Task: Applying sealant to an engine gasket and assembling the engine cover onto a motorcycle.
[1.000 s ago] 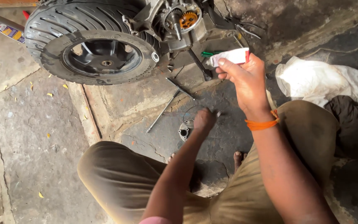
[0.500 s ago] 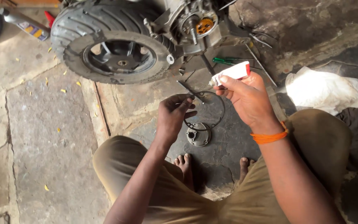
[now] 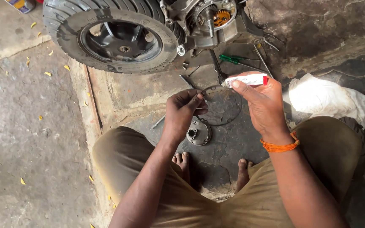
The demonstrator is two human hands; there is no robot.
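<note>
Two hands share one job above the stone floor [image 3: 30, 139]: my left hand [image 3: 184, 112] pinches a thin ring gasket [image 3: 222, 105] at its rim, holding it up flat, while my right hand [image 3: 262, 103] grips a small white sealant tube [image 3: 246, 79], nozzle touching the ring. Below lies a round metal cover [image 3: 198, 133]; beyond, the scooter wheel [image 3: 115, 36] and opened engine case [image 3: 212, 17].

Soft daylight fills the scene and the picture is sharp, without motion blur. The white cloth [image 3: 330, 99] at the right glares, nearly overexposed. The stone floor [image 3: 30, 139] is evenly lit; deep shadow lies at the right edge.
</note>
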